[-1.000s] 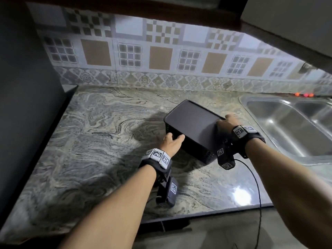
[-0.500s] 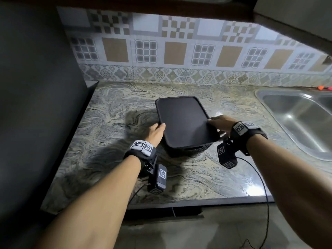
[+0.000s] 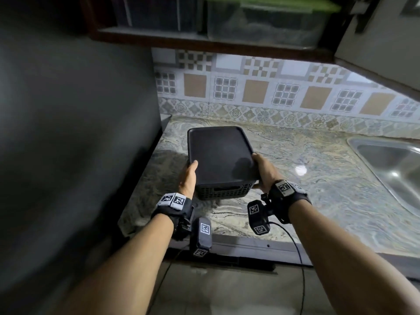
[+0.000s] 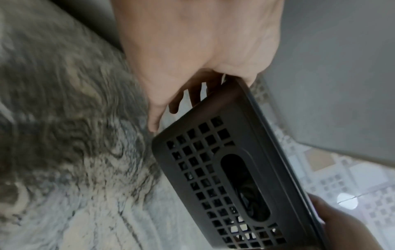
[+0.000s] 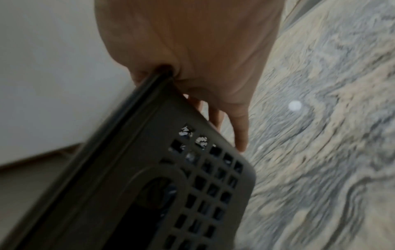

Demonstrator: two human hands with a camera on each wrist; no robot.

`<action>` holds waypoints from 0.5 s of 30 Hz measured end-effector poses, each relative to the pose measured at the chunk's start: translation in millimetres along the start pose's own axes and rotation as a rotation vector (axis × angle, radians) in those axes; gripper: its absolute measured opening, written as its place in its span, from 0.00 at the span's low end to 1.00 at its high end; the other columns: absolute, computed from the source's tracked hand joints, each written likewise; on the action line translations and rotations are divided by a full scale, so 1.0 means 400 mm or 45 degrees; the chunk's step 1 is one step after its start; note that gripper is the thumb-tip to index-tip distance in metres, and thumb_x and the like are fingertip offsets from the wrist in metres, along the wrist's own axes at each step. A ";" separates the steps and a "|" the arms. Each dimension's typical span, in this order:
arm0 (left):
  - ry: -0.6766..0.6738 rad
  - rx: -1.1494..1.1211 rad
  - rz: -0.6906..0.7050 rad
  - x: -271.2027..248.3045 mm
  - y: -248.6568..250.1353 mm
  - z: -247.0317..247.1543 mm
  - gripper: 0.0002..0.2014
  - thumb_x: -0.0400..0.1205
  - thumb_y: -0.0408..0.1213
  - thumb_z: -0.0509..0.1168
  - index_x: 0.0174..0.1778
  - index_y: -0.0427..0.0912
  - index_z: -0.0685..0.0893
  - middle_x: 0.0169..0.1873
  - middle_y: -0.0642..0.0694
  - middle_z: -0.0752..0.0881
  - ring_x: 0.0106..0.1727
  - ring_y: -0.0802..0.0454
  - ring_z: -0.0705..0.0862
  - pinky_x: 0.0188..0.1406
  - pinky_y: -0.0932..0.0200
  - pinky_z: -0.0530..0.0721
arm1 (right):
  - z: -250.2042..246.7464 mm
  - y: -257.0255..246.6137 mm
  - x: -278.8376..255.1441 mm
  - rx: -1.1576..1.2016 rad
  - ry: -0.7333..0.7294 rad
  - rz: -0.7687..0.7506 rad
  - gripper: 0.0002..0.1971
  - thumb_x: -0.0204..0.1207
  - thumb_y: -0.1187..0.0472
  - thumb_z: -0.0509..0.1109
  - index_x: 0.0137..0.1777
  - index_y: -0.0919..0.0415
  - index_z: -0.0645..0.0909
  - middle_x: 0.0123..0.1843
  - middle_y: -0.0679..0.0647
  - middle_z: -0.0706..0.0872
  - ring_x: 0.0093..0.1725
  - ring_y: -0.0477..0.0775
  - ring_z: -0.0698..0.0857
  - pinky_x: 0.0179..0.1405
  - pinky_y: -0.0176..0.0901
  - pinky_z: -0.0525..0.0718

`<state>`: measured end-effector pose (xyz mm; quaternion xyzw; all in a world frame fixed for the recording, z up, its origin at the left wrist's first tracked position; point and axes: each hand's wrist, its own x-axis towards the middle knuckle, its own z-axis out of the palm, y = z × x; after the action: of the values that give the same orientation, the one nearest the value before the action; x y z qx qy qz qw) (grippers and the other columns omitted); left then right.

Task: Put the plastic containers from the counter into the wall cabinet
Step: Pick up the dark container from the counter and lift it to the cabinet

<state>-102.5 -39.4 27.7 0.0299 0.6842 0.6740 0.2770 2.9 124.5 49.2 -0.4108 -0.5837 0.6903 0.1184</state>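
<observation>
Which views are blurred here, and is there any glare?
Head view: sharp in the centre, smeared at the dark left edge and the wall cabinet; a glare spot on the counter. Both wrist views: motion blur on the counter, worse in the right, though the container grid stays readable.

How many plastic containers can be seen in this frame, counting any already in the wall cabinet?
3. A dark lidded lattice-sided plastic basket is held between left hand and right hand above the counter. Two blurred bins sit on the cabinet shelf: one dark, one clear, green-lidded. More may be hidden.
</observation>
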 end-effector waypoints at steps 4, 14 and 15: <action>0.042 -0.086 0.114 -0.080 0.042 -0.086 0.26 0.75 0.53 0.62 0.62 0.41 0.86 0.66 0.41 0.86 0.66 0.43 0.83 0.75 0.46 0.76 | 0.055 -0.038 -0.131 0.183 -0.018 -0.090 0.11 0.72 0.50 0.58 0.38 0.54 0.78 0.30 0.51 0.84 0.35 0.57 0.82 0.35 0.44 0.79; -0.069 -0.177 0.374 -0.447 0.223 -0.274 0.19 0.78 0.56 0.59 0.36 0.48 0.88 0.38 0.45 0.89 0.43 0.44 0.87 0.44 0.50 0.84 | 0.136 -0.132 -0.526 0.299 -0.213 -0.325 0.15 0.73 0.54 0.51 0.38 0.50 0.80 0.41 0.52 0.84 0.45 0.57 0.79 0.46 0.53 0.78; -0.088 -0.170 0.385 -0.464 0.235 -0.290 0.22 0.73 0.62 0.61 0.35 0.48 0.89 0.38 0.44 0.89 0.44 0.40 0.88 0.48 0.44 0.84 | 0.138 -0.141 -0.555 0.294 -0.233 -0.355 0.14 0.73 0.54 0.52 0.41 0.49 0.81 0.45 0.52 0.85 0.48 0.57 0.79 0.48 0.56 0.78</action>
<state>-25.8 -213.0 171.6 0.1373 0.6155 0.7506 0.1972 87.1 -41.0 194.5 -0.2452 -0.5602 0.7641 0.2056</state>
